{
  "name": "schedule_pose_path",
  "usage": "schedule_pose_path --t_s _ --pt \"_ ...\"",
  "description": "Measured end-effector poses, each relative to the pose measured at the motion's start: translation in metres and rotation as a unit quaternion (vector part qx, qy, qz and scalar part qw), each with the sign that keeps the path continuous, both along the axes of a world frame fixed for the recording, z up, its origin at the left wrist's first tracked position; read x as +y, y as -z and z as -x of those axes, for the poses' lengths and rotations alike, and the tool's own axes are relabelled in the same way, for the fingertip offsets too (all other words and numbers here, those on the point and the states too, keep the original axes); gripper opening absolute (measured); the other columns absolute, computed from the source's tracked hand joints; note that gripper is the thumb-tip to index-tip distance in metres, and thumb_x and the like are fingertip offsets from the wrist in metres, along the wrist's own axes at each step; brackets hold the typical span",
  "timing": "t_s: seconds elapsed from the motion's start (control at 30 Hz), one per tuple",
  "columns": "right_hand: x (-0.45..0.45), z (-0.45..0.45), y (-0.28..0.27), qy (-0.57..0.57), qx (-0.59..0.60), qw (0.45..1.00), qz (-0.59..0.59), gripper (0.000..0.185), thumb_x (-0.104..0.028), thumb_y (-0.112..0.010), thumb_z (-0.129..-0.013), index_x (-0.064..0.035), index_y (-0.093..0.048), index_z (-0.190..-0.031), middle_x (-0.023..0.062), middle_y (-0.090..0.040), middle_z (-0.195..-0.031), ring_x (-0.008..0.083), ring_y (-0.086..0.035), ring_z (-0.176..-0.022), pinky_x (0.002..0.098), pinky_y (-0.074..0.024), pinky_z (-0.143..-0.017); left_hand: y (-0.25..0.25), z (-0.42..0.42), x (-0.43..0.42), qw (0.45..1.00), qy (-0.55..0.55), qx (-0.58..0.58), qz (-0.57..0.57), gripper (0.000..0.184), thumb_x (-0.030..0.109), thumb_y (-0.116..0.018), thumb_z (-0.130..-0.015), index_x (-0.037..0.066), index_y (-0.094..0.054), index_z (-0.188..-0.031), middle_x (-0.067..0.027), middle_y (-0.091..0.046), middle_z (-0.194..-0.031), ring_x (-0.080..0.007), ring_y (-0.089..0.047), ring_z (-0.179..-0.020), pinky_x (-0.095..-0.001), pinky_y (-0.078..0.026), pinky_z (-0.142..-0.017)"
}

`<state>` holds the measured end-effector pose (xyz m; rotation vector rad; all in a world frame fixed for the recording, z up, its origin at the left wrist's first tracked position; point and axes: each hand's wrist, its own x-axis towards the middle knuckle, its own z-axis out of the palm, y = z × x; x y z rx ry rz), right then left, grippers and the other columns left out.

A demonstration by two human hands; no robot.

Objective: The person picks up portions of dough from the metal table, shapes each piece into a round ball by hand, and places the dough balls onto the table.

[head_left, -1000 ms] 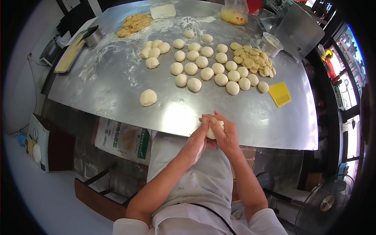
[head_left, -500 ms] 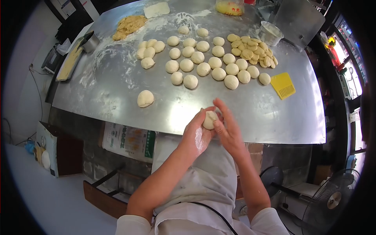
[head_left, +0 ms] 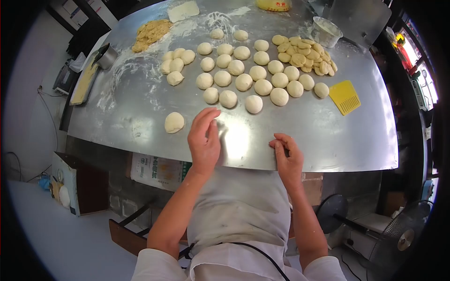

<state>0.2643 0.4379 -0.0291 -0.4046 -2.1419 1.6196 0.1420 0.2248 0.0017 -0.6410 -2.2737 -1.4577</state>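
My left hand (head_left: 205,143) is over the front of the steel table (head_left: 337,140), its fingers apart and curved, holding nothing. To its left sits a single larger dough ball (head_left: 174,122). My right hand (head_left: 287,157) is at the table's front edge with bent fingers, empty and loosely open. Beyond the hands lies a dough ball (head_left: 253,104), nearest of several round balls spread in rows. Farther left is a cluster of dough pieces (head_left: 177,64). At the right a pile of flattened dough pieces (head_left: 307,56) lies beside the balls.
A yellow scraper (head_left: 344,97) lies at the right. At the back are a rough dough mass (head_left: 151,35), a white scraper (head_left: 183,11) and a clear tub (head_left: 326,32). A metal cup (head_left: 107,56) and a long tray (head_left: 85,84) stand left. A fan (head_left: 404,239) is lower right.
The dough ball held between both hands is now on the table at the front of the rows. My hands have moved apart, the left one to the left and forward, the right one rightward.
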Motion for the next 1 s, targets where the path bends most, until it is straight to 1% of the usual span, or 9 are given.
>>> schedule_pose_path --t_s 0.13,0.23,0.27,0.4,0.5,0.63,0.83,0.87,1.0 --pt "-0.008 0.005 0.004 0.018 0.010 0.998 -0.056 0.017 0.005 -0.063 -0.101 0.0008 -0.069 -0.116 0.0115 -0.074 -0.098 0.0185 -0.074 -0.091 0.0304 -0.0569 -0.083 -0.006 0.008 -0.086 0.990 -0.110 -0.084 0.032 0.036 0.002 -0.061 -0.103 0.001 -0.063 -0.139 -0.0116 -0.063 -0.142 -0.0262 -0.061 -0.128 -0.0381 -0.050 -0.107" --pt "-0.010 0.007 0.005 0.028 0.005 0.998 -0.051 0.017 0.006 -0.062 -0.099 0.0001 -0.070 -0.113 0.0113 -0.073 -0.095 0.0193 -0.074 -0.088 0.0309 -0.0561 -0.081 0.012 0.035 -0.135 0.970 -0.192 -0.107 0.104 0.047 0.011 -0.063 -0.104 0.001 -0.054 -0.150 -0.0157 -0.057 -0.148 -0.0292 -0.059 -0.130 -0.0385 -0.050 -0.107" --pt "-0.011 0.008 0.005 0.024 0.011 0.997 -0.068 0.017 0.007 -0.063 -0.098 -0.0001 -0.070 -0.112 0.0112 -0.073 -0.093 0.0198 -0.073 -0.087 0.0312 -0.0556 -0.079 0.025 0.049 -0.149 0.961 -0.192 -0.137 0.143 0.061 0.023 -0.066 -0.105 0.000 -0.045 -0.157 -0.0228 -0.052 -0.152 -0.0332 -0.058 -0.132 -0.0412 -0.050 -0.108" --pt "-0.012 0.010 0.002 0.021 0.031 0.993 -0.116 0.016 0.007 -0.063 -0.096 -0.0003 -0.070 -0.108 0.0109 -0.071 -0.089 0.0219 -0.071 -0.082 0.0326 -0.0536 -0.075 0.024 0.077 -0.133 0.931 -0.139 -0.210 0.263 0.057 0.036 -0.075 -0.097 -0.004 -0.059 -0.135 -0.0283 -0.055 -0.139 -0.0374 -0.059 -0.121 -0.0441 -0.050 -0.102" --pt "-0.012 0.009 0.004 0.023 0.038 0.991 -0.127 0.015 0.007 -0.064 -0.095 -0.0002 -0.071 -0.106 0.0110 -0.071 -0.089 0.0227 -0.070 -0.080 0.0329 -0.0527 -0.074 0.018 0.071 -0.108 0.924 -0.167 -0.174 0.298 0.047 0.031 -0.078 -0.094 -0.005 -0.060 -0.119 -0.0271 -0.059 -0.129 -0.0373 -0.059 -0.115 -0.0442 -0.051 -0.097" --pt "-0.012 0.007 0.003 0.022 0.035 0.990 -0.135 0.014 0.007 -0.064 -0.095 -0.0001 -0.072 -0.105 0.0103 -0.071 -0.091 0.0210 -0.070 -0.082 0.0323 -0.0532 -0.075 0.015 0.061 -0.104 0.954 -0.138 -0.247 0.104 0.035 0.021 -0.080 -0.092 0.000 -0.062 -0.114 -0.0184 -0.064 -0.120 -0.0272 -0.064 -0.105 -0.0383 -0.053 -0.091" --pt "-0.042 0.021 -0.012 -0.086 -0.026 0.996 -0.002 0.036 0.003 -0.066 -0.095 -0.0032 -0.066 -0.130 0.0096 -0.074 -0.111 0.0180 -0.071 -0.101 0.0307 -0.0547 -0.091 0.004 0.008 -0.086 0.878 -0.066 -0.354 -0.317 0.035 0.015 -0.079 -0.095 0.001 -0.058 -0.119 -0.0094 -0.066 -0.112 -0.0145 -0.066 -0.097 -0.0296 -0.054 -0.086" --pt "-0.051 0.023 -0.022 -0.154 -0.042 0.987 -0.031 0.054 -0.005 -0.076 -0.094 -0.0043 -0.056 -0.145 0.0133 -0.070 -0.128 0.0247 -0.069 -0.114 0.0355 -0.0533 -0.101 -0.004 -0.005 -0.078 0.858 -0.039 -0.368 -0.357 0.037 0.016 -0.080 -0.096 0.001 -0.057 -0.120 -0.0092 -0.066 -0.110 -0.0138 -0.065 -0.096 -0.0287 -0.054 -0.085" --pt "-0.109 0.052 -0.053 -0.263 0.088 0.942 -0.191 0.075 -0.018 -0.086 -0.087 -0.0048 -0.050 -0.151 0.0178 -0.062 -0.143 0.0358 -0.062 -0.128 0.0438 -0.0513 -0.107 -0.013 -0.040 -0.071 0.786 0.022 -0.428 -0.445 0.044 0.020 -0.081 -0.096 0.000 -0.055 -0.125 -0.0097 -0.066 -0.112 -0.0139 -0.066 -0.097 -0.0280 -0.053 -0.085"
